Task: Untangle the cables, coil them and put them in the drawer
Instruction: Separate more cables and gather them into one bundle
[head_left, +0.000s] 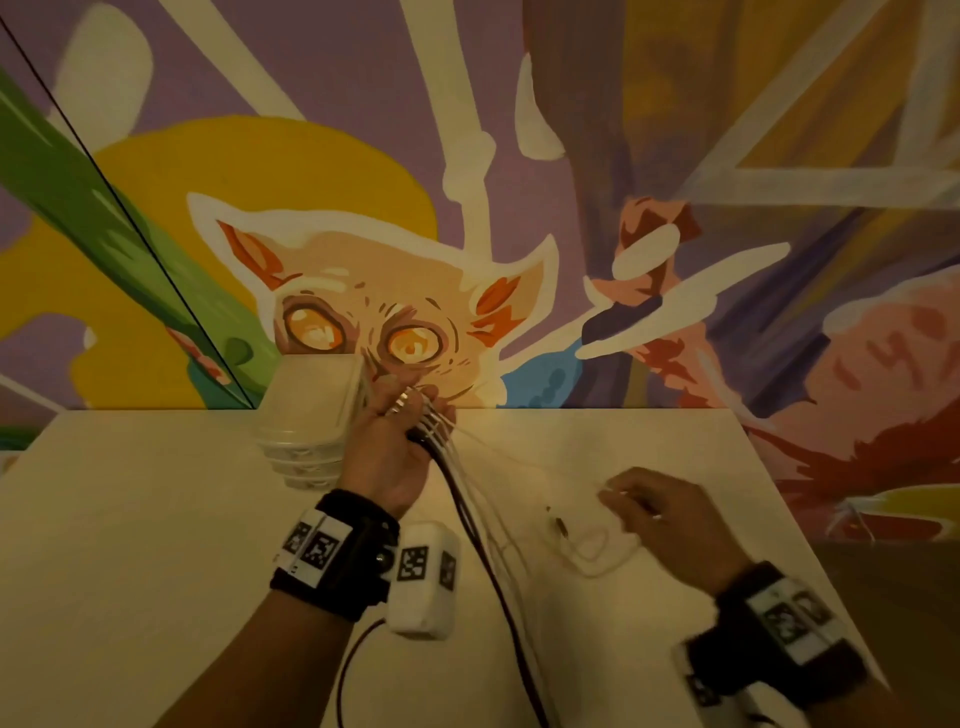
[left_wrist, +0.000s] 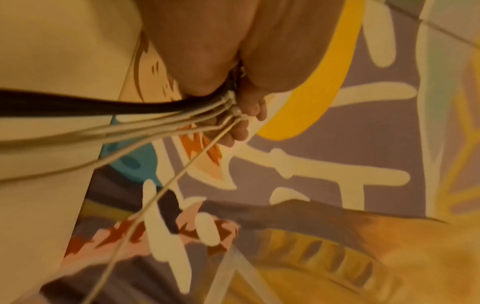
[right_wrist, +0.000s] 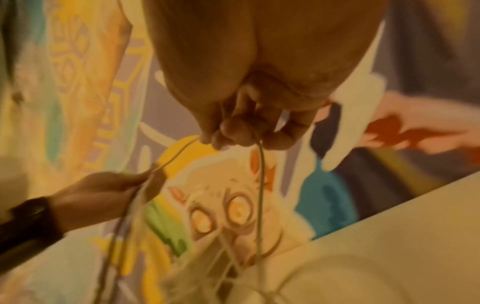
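My left hand (head_left: 415, 421) is raised above the white table (head_left: 156, 519) and grips a bundle of cables (head_left: 467, 499), black and white, near their ends. The left wrist view shows the fingers (left_wrist: 244, 115) curled round the bundle (left_wrist: 130, 119), with white connector ends at the fist. The strands hang down toward the table's near edge. My right hand (head_left: 628, 499) is lower, to the right, and pinches a thin white cable (right_wrist: 261, 185) between fingertips (right_wrist: 233, 131). That strand runs across to the left hand (right_wrist: 103, 185). A loose white loop (head_left: 592, 545) lies under the right hand.
A translucent plastic container (head_left: 306, 415) stands at the table's back edge, just left of my left hand. A small dark plug (head_left: 561, 527) lies on the table between the hands. A painted mural wall rises behind. The table's right edge (head_left: 795, 519) runs diagonally.
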